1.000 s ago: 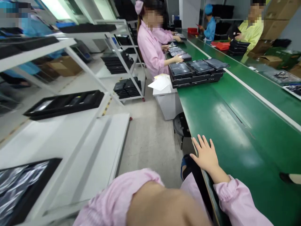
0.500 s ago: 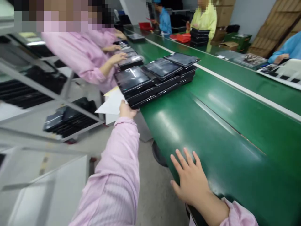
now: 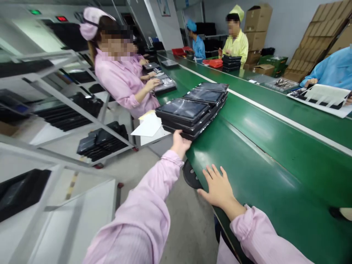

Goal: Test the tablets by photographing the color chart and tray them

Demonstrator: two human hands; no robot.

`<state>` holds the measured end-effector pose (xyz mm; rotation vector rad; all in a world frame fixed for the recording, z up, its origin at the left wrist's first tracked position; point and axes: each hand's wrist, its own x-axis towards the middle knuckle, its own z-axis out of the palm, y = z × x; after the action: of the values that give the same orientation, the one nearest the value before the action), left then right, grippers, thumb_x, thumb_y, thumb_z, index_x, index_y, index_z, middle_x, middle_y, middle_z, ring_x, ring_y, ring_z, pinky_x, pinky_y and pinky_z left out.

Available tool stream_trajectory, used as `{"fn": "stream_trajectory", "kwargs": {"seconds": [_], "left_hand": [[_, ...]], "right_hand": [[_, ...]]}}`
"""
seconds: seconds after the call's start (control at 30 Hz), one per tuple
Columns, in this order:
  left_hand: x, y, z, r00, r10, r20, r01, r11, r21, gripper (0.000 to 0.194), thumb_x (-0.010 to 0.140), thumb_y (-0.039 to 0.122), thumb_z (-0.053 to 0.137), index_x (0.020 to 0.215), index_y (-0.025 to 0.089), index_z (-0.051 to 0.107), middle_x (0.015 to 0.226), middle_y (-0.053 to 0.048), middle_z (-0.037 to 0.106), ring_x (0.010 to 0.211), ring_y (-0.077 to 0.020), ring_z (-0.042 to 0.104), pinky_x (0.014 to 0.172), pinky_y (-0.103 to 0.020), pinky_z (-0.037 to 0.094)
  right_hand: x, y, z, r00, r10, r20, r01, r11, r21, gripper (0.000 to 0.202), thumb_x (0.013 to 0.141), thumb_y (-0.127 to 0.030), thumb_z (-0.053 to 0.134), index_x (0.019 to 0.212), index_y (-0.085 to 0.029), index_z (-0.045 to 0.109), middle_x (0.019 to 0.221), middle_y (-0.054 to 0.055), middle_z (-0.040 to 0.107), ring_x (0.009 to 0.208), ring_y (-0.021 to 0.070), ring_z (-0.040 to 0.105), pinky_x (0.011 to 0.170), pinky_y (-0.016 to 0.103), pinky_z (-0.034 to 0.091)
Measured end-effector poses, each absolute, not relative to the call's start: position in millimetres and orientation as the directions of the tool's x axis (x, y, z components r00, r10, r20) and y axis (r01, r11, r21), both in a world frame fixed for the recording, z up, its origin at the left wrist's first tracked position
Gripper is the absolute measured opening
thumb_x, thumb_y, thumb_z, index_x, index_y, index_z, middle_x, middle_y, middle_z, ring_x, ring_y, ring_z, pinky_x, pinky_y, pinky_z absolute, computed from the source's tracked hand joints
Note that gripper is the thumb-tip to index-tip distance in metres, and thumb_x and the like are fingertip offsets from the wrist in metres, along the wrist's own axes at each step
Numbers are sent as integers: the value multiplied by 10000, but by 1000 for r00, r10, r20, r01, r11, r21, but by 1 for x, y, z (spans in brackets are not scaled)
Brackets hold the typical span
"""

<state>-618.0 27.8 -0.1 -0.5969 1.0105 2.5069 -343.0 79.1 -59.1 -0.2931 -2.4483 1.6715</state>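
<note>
My left hand [image 3: 180, 143] is closed on the near corner of a stack of black trays [image 3: 192, 126], its thumb up the side and its fingers at the bottom edge. Flat panels with dark glossy faces, one of them a glossy screen panel [image 3: 183, 108], lie on top in a row. The stack rests on the green worktop [image 3: 264, 176], with its near end at the worktop's left edge. My right hand [image 3: 218, 187] lies flat on the worktop near that edge, fingers spread, with nothing in it.
White paper sheets [image 3: 148, 124] lie left of the stack. A co-worker in pink [image 3: 121, 79] handles panels beyond it. Wheeled metal racks [image 3: 66, 106] with black trays stand at the left. A white strip [image 3: 275, 113] runs along the worktop. A person in blue [image 3: 327, 69] works at the right.
The near end of the tray stack has swung right along with my left hand. My right hand stays flat on the worktop. The view has tipped upward, showing more of the room.
</note>
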Motion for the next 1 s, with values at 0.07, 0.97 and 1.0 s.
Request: {"fn": "stream_trajectory", "kwargs": {"seconds": [0.07,0.97,1.0], "left_hand": [[-569,48,-9,-815,208,-541,-515,-690,509,284,1058,367,552,1162,130,670,1044,-77,722,868,-178,702,760,-328,605],[-250,-121,-35,-409,795,-447,-498,215,840,131,767,263,868,788,168,781,750,-93,788,682,-224,754,589,-275,577],[-274,-110,-34,-550,733,-399,-483,110,869,79,804,235,828,808,186,766,735,-69,772,655,-185,731,588,-244,564]], "right_hand": [[-346,88,-64,-931,365,21,52,191,-980,802,753,-547,785,1444,-175,620,1622,148,462,1590,316,307,1357,527,-8],[76,178,-27,-248,787,-564,-182,-610,-771,365,1019,-563,521,1085,-263,717,974,50,777,811,200,750,821,393,657],[93,180,-23,-190,796,-574,-143,-601,-786,378,1029,-554,496,1082,-260,728,982,73,776,819,210,755,779,378,653]]}}
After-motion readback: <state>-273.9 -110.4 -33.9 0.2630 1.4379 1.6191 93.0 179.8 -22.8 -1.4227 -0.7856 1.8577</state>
